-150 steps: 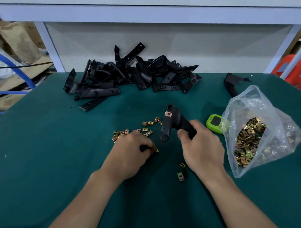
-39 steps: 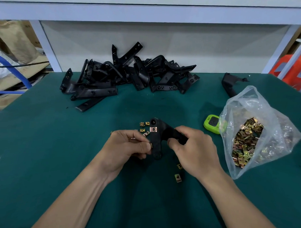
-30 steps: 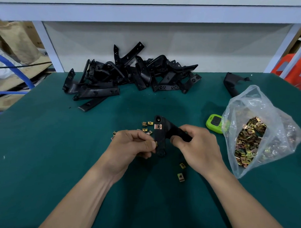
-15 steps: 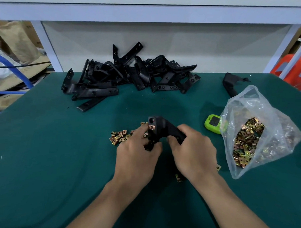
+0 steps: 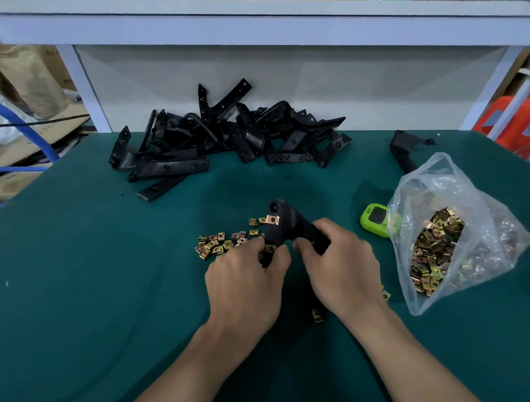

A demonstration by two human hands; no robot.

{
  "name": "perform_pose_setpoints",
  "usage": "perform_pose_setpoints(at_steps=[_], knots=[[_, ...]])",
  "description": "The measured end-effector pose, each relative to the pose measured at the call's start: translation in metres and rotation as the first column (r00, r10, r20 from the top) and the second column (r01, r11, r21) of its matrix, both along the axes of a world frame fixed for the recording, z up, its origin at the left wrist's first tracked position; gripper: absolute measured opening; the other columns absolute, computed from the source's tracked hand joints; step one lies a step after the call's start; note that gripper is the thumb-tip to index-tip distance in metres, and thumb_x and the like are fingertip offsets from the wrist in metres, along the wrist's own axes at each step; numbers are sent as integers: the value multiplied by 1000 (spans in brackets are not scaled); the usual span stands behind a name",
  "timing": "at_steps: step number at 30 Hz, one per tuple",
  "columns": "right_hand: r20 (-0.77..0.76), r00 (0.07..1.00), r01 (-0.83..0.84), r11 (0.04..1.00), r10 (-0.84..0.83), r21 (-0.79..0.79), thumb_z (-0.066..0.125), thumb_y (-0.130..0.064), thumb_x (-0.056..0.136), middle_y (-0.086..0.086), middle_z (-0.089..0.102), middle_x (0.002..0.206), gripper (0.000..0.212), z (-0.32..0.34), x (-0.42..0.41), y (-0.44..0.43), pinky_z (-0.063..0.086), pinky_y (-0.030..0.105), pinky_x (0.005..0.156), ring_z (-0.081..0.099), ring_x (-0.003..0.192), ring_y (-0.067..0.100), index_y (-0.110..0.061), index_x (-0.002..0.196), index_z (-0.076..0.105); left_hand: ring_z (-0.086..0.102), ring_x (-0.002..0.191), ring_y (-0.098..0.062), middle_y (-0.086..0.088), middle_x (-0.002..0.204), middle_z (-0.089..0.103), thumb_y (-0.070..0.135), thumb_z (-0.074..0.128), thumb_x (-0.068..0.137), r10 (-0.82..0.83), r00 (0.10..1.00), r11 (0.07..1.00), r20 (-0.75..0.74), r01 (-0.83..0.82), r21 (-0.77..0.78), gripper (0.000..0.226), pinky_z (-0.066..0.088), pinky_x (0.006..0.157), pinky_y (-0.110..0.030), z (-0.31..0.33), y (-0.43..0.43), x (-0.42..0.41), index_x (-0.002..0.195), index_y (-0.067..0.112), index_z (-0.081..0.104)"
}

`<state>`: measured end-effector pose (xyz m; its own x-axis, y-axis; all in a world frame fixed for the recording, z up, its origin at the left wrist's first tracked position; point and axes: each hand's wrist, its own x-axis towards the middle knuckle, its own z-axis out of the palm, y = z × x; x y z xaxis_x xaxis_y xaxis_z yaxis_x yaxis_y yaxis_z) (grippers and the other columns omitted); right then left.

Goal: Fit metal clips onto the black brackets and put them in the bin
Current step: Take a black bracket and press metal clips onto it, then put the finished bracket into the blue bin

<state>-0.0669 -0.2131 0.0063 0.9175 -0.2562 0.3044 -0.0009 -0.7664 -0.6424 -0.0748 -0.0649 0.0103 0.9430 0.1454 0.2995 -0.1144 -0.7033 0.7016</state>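
the bracket, one clip already on it, sits between my hands above the table. my right hand grips its arm; my left hand pinches a second clip at its lower end. next, i judge, press it home. loose clips lie beside.

Your left hand has left the loose clips it was picking through on the table and now, knuckles up, pinches a clip against the lower end of the bracket.
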Motion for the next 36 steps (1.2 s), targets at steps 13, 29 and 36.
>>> perform_pose_setpoints(at_steps=[13, 29, 36], knots=[[-25, 930, -349, 905, 365, 244, 61, -15, 87, -6, 66, 76, 30, 48, -40, 4, 45, 25, 52, 58, 60, 10, -37, 107, 60, 64, 69, -9, 14, 78, 67, 31, 63, 96, -88, 959, 925, 268, 178, -336, 12, 47, 62, -16, 29, 9, -8, 100, 42, 64], [-5, 973, 90, 359, -229, 929, 50, 10, 95, 16, 72, 90, 34, 86, -222, -195, 58, 28, 65, 68, 73, 23, -4, 123, 64, 60, 51, -19, -5, 66, 73, 27, 62, 81, -773, 627, 563, -93, 611, -557, 23, 45, 53, -27, 120, -242, -60, 70, 10, 72], [-118, 847, 47, -148, -519, 988, 45, 4, 99, 34, 70, 110, 25, 53, -303, -271, 62, 36, 64, 76, 86, 35, 13, 118, 58, 69, 72, -21, 1, 70, 77, 22, 65, 78, -849, 392, 526, -355, 550, -649, 12, 46, 66, -29, 85, -374, -127, 68, 17, 68]])
